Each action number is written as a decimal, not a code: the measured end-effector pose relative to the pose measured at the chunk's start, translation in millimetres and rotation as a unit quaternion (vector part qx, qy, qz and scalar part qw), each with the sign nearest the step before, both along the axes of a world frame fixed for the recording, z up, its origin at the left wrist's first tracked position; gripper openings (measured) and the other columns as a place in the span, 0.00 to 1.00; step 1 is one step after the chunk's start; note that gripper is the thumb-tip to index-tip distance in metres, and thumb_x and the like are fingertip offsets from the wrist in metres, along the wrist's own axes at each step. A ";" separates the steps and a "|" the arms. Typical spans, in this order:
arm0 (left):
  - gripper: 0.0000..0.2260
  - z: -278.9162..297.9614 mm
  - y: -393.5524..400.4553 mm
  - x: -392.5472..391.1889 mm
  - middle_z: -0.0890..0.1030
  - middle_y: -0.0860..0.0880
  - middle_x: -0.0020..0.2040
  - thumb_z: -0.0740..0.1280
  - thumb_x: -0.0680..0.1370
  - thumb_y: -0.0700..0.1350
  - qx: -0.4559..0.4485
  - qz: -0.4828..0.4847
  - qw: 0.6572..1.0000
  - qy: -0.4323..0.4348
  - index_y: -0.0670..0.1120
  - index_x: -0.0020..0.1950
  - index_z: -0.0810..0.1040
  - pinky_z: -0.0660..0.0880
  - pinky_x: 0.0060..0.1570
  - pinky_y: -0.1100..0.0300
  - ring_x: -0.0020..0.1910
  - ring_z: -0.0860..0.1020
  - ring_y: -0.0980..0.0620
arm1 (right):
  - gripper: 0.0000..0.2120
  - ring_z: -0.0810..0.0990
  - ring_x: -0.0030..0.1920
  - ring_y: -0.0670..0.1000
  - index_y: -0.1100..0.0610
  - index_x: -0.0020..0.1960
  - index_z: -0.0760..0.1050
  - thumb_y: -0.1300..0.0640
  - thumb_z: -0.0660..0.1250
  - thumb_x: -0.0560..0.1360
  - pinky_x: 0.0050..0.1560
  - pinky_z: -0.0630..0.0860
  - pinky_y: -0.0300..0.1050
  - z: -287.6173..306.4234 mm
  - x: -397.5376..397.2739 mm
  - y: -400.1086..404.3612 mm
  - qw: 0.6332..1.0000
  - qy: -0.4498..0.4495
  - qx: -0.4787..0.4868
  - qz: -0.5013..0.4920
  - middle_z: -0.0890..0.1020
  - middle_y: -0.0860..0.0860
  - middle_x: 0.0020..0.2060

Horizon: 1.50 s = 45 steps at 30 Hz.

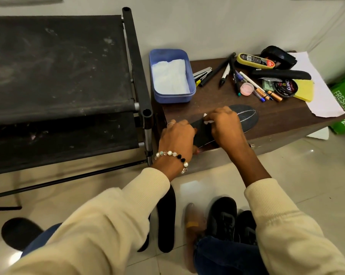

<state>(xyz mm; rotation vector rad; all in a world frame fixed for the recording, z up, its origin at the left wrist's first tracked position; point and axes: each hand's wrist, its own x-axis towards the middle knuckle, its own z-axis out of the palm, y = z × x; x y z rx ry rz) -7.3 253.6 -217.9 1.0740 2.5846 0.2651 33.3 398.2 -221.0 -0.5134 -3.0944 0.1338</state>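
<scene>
Cream sleeves (128,215) reach to the brown table (286,118). On its near edge lies a dark insole (247,117). The left hand (176,135) grips the insole's end at that edge; the right hand (225,124) pinches a white tissue (207,121) against it.

Black insole (247,118) under both my hands on the brown table (276,120).
On the near side of the blue tub (173,98), my left hand (176,135) grips the insole's heel end, and my right hand (226,126) pinches a small white tissue wad (207,121) against its top. To the tub's right lie pens (225,73) and a Cherry polish tin (286,88). To its left stands a black fabric rack (58,66).
</scene>
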 end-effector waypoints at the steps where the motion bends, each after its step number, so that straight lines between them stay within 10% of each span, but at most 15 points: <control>1: 0.23 0.4 0.0 -0.4 0.71 0.47 0.65 0.69 0.76 0.54 -0.009 -0.006 1.000 0.001 0.52 0.70 0.72 0.69 0.62 0.51 0.65 0.66 0.42 | 0.14 0.71 0.60 0.57 0.59 0.60 0.78 0.65 0.62 0.76 0.59 0.70 0.50 -1.7 1.1 4.2 1.000 0.001 0.003 -0.028 0.78 0.58 0.57; 9: 0.18 -3.5 -0.8 2.1 0.75 0.48 0.59 0.71 0.75 0.51 0.030 0.027 0.999 0.016 0.50 0.64 0.78 0.71 0.57 0.54 0.61 0.69 0.45 | 0.15 0.74 0.57 0.60 0.58 0.58 0.80 0.66 0.64 0.73 0.55 0.73 0.53 -1.3 -2.3 -17.8 0.995 0.017 -0.032 0.090 0.81 0.59 0.53; 14: 0.22 -3.2 -0.6 -0.7 0.74 0.47 0.61 0.70 0.74 0.54 0.015 0.005 1.000 0.003 0.51 0.67 0.75 0.70 0.59 0.51 0.61 0.69 0.43 | 0.15 0.76 0.56 0.59 0.56 0.58 0.80 0.66 0.63 0.74 0.59 0.72 0.51 -0.5 5.4 15.3 0.999 0.008 -0.021 -0.044 0.79 0.59 0.56; 21: 0.24 0.2 1.3 4.5 0.71 0.48 0.65 0.68 0.75 0.59 0.019 0.023 1.000 -0.003 0.49 0.67 0.75 0.69 0.62 0.51 0.65 0.66 0.43 | 0.09 0.81 0.46 0.46 0.53 0.54 0.81 0.56 0.70 0.74 0.52 0.80 0.47 9.4 19.4 35.8 0.882 0.322 -0.221 -0.264 0.83 0.47 0.46; 29: 0.16 0.1 5.2 10.2 0.71 0.50 0.66 0.70 0.75 0.52 0.028 0.020 0.999 0.022 0.48 0.61 0.79 0.69 0.59 0.49 0.65 0.68 0.42 | 0.09 0.76 0.51 0.60 0.63 0.51 0.79 0.68 0.64 0.73 0.50 0.72 0.52 -16.7 -0.2 5.4 0.989 0.137 -0.048 -0.019 0.80 0.60 0.47; 35: 0.17 -1.0 5.4 7.1 0.72 0.50 0.66 0.70 0.75 0.53 0.029 0.020 0.999 0.015 0.49 0.63 0.78 0.69 0.59 0.50 0.65 0.68 0.43 | 0.19 0.79 0.53 0.62 0.59 0.58 0.80 0.69 0.68 0.70 0.51 0.76 0.52 -11.2 17.7 5.8 0.992 0.082 -0.035 0.089 0.82 0.60 0.51; 40: 0.20 -1.2 4.7 4.7 0.71 0.51 0.68 0.70 0.75 0.54 0.018 0.014 1.000 0.010 0.49 0.64 0.77 0.69 0.60 0.51 0.66 0.67 0.43 | 0.22 0.75 0.61 0.60 0.54 0.66 0.74 0.68 0.65 0.74 0.63 0.70 0.51 -8.9 19.4 23.3 0.999 0.016 -0.019 -0.046 0.76 0.60 0.62; 45: 0.17 -2.4 4.3 8.7 0.74 0.50 0.64 0.70 0.75 0.52 0.040 0.026 0.999 0.027 0.49 0.62 0.78 0.70 0.58 0.51 0.64 0.69 0.43 | 0.18 0.82 0.50 0.61 0.60 0.53 0.82 0.72 0.68 0.66 0.51 0.78 0.51 -8.5 15.6 -6.6 0.987 0.120 -0.065 0.088 0.84 0.60 0.48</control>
